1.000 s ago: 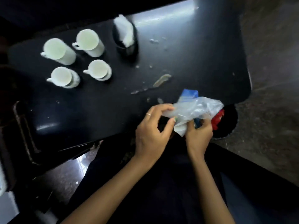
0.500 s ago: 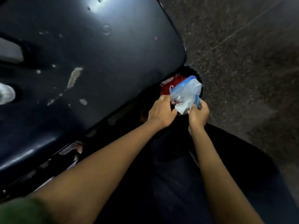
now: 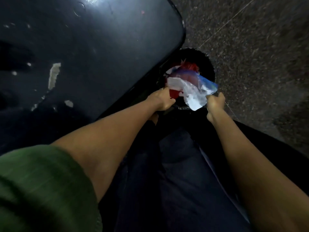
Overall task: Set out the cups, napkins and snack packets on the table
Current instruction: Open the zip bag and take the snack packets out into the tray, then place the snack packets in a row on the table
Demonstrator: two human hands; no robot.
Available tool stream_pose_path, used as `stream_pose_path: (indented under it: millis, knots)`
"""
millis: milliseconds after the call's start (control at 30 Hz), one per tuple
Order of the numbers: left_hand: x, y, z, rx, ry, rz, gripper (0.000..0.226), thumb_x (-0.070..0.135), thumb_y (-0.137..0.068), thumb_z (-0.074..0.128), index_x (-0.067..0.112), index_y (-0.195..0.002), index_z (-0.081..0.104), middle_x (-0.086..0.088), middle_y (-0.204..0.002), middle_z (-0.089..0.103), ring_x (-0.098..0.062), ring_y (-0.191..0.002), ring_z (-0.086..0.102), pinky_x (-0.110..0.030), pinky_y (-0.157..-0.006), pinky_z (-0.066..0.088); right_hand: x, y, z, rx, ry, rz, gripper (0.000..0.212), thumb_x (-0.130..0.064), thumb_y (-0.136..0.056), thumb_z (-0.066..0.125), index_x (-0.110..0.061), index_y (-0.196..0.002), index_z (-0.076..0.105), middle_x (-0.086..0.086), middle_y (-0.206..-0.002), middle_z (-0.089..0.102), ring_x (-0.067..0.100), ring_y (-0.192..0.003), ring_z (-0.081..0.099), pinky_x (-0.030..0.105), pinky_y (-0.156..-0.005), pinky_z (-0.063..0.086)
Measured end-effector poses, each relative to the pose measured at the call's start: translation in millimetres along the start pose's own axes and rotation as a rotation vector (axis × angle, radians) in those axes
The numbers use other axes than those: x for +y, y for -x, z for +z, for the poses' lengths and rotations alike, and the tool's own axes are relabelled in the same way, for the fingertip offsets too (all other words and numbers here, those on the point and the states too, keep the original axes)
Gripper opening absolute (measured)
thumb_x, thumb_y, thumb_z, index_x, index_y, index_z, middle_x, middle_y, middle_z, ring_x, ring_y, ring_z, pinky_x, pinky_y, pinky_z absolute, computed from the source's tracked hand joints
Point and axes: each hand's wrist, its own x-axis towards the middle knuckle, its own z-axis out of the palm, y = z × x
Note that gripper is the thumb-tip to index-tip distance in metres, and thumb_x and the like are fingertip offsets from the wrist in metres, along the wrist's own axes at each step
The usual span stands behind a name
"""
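Note:
Both my hands reach down past the table's corner into a round black basket on the floor. My right hand grips the edge of a clear plastic bag with a blue strip, which hangs over the basket. My left hand is closed among the red and white snack packets inside the basket; its fingertips are hidden, so what it grips is unclear. The cups and napkins are out of view.
The black table fills the upper left, with chipped pale patches on its top and a rounded corner right beside the basket. Speckled dark floor lies to the right. My dark-clothed lap is below.
The view has swung right and down, away from the cups. Both hands carried the clear bag off the table edge down to the floor basket, and the hands have spread apart.

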Motion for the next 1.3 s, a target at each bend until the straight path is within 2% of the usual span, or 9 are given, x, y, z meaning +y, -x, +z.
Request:
stream_pose_path:
  millis: [133,233,333,500,633,767,900,1067,1300]
  knots:
    - [-1,11,8,0.038,-0.003,0.036,0.064,0.031,-0.094,0.050,0.017,-0.149,0.021,-0.015,-0.144,0.043,-0.032,-0.126,0.048,-0.040,-0.104,0.042,4,19,5,0.024,0.024,-0.040,0.041,0.000,-0.091,0.040,-0.004,-0.130,0.051,0.009,-0.116,0.060,0.023,-0.102,0.056,0.032,-0.087,0.046]
    - [-1,26,10,0.113,0.034,0.052,0.054,0.028,-0.095,0.047,0.017,-0.144,0.030,-0.014,-0.142,0.045,-0.032,-0.123,0.051,-0.042,-0.099,0.045,2,43,11,0.047,0.042,-0.104,0.037,0.003,-0.091,0.040,-0.006,-0.122,0.059,0.009,-0.120,0.062,0.020,-0.106,0.057,0.023,-0.084,0.043]
    - [-4,48,11,0.178,0.106,0.080,0.045,0.026,-0.094,0.047,0.018,-0.138,0.039,-0.011,-0.139,0.048,-0.030,-0.122,0.052,-0.042,-0.099,0.045,-2,76,18,0.037,0.061,-0.197,0.030,0.004,-0.090,0.042,-0.006,-0.108,0.064,0.010,-0.113,0.067,0.015,-0.095,0.059,0.013,-0.073,0.042]
    - [-23,88,4,0.273,0.307,0.108,0.034,0.021,-0.094,0.046,0.020,-0.127,0.050,-0.005,-0.130,0.055,-0.023,-0.112,0.057,-0.042,-0.097,0.047,-11,136,34,0.020,0.070,-0.349,0.028,0.005,-0.088,0.041,-0.008,-0.093,0.065,0.003,-0.091,0.066,0.019,-0.092,0.063,0.026,-0.083,0.048]
    - [-48,127,-6,0.399,0.469,0.155,0.028,0.018,-0.092,0.048,0.024,-0.118,0.057,0.000,-0.119,0.064,-0.019,-0.103,0.062,-0.038,-0.092,0.050,-21,182,53,-0.009,0.086,-0.554,0.028,0.009,-0.082,0.042,-0.006,-0.086,0.065,0.005,-0.089,0.065,0.019,-0.089,0.061,0.031,-0.087,0.048]
    - [-91,170,-19,0.557,0.655,0.187,0.025,0.017,-0.091,0.048,0.030,-0.109,0.059,0.006,-0.111,0.067,-0.011,-0.099,0.063,-0.036,-0.088,0.052,-29,235,83,-0.116,0.104,-0.722,0.028,0.010,-0.081,0.042,-0.005,-0.088,0.065,0.006,-0.089,0.066,0.013,-0.085,0.059,0.017,-0.079,0.046]
    - [-148,209,-28,0.740,0.819,0.183,0.026,0.016,-0.090,0.048,0.033,-0.105,0.059,0.012,-0.105,0.066,0.001,-0.095,0.062,-0.034,-0.087,0.053,-27,293,126,-0.261,0.115,-0.825,0.029,0.008,-0.082,0.043,-0.012,-0.085,0.064,-0.001,-0.085,0.065,0.013,-0.086,0.062,0.025,-0.081,0.048]
    - [-235,257,-30,0.959,0.998,0.111,0.028,0.018,-0.086,0.046,0.035,-0.104,0.060,0.013,-0.104,0.066,0.000,-0.092,0.063,-0.036,-0.085,0.055,-8,373,196,-0.405,0.184,-0.928,0.028,0.007,-0.083,0.045,-0.013,-0.086,0.065,-0.005,-0.084,0.066,-0.004,-0.077,0.060,0.012,-0.076,0.047]
    - [-374,333,-22,1.278,1.132,-0.055,0.031,0.016,-0.084,0.048,0.030,-0.109,0.061,0.012,-0.109,0.065,-0.001,-0.096,0.061,-0.035,-0.091,0.052,48,492,292,-0.649,0.319,-1.024,0.036,0.002,-0.086,0.047,-0.030,-0.081,0.062,-0.013,-0.085,0.066,-0.007,-0.081,0.061,0.005,-0.075,0.044]
